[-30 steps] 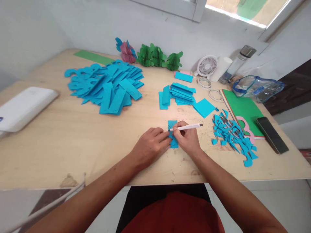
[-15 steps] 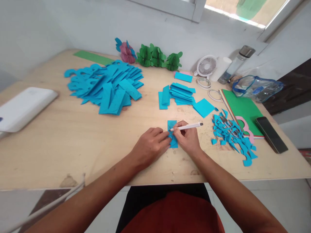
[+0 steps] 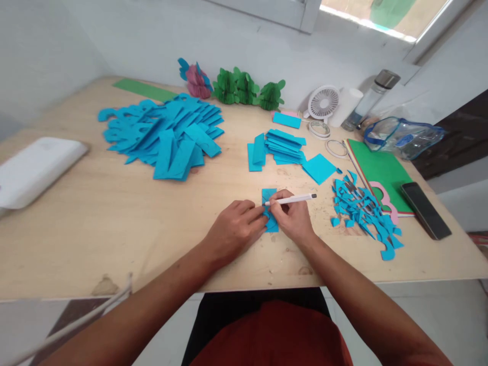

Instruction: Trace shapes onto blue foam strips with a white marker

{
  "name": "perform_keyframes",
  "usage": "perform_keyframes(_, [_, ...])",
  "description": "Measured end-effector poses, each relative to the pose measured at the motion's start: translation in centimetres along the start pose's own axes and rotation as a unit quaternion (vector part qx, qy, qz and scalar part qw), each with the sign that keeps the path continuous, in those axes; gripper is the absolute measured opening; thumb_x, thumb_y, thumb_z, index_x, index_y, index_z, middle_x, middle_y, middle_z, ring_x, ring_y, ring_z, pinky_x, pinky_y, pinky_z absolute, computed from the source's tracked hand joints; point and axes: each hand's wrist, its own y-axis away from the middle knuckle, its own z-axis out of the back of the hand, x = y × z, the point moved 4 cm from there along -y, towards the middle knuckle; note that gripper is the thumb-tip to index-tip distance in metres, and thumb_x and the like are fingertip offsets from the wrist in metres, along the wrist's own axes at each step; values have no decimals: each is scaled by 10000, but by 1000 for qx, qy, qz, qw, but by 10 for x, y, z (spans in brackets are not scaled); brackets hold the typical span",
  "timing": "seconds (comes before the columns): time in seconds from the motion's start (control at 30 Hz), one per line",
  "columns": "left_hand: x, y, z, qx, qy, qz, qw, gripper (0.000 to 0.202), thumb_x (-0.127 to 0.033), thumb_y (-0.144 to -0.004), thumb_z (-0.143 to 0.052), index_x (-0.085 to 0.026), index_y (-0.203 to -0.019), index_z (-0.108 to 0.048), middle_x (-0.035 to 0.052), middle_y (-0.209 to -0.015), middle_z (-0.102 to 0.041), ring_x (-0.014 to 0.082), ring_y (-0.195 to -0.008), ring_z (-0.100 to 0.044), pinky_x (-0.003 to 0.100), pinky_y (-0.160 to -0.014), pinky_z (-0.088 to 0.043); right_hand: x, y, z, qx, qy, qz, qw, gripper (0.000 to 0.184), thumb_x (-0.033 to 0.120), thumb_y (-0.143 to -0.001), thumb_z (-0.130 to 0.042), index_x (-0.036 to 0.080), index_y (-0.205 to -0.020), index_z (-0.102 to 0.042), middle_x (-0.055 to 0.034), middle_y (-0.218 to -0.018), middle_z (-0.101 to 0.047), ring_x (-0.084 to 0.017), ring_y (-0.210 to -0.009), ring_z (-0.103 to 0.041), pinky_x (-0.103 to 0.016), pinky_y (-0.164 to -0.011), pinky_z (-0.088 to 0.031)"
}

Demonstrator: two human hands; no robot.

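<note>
A small folded rectangle of blue paper lies on the wooden table in front of me, with dark curved lines drawn on it. My right hand grips a white pen, its tip touching the paper near the left edge. My left hand lies flat, fingers stretched out, with the fingertips pressing on the paper's left side. Parts of the paper are hidden under both hands.
Blue cut pieces are heaped at the back left. Folded blue papers lie beyond my hands, and blue scraps at right, near a phone and green folder. Along the wall stand green paper shapes, a fan and a bottle.
The pen tip has shifted slightly left across the blue paper. My left hand stays in place on the paper, and the view has moved a little.
</note>
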Motion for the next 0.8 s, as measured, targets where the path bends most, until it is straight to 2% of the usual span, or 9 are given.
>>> perform_keyframes(0.23, [0,-1,0,6,2,5,1000,222,-192,-979,-474,-181,-892,-677,55,-902,-716,188,-781,-585,340,-695,-484,1,-1,3,-13,-24,-8,1000,81,246,-789,-556,211,-762,-624,5,-634,-652,-145,-590,-613,-242,-543,-441])
perform_keyframes(0.8, [0,-1,1,-3,1,5,1000,209,-184,-970,-490,-174,-888,-682,53,-897,-723,202,-808,-598,346,-710,-492,0,0,1,-2,-8,-7,1000,69,246,-790,-556,212,-768,-612,3,-650,-653,-145,-591,-607,-247,-561,-450])
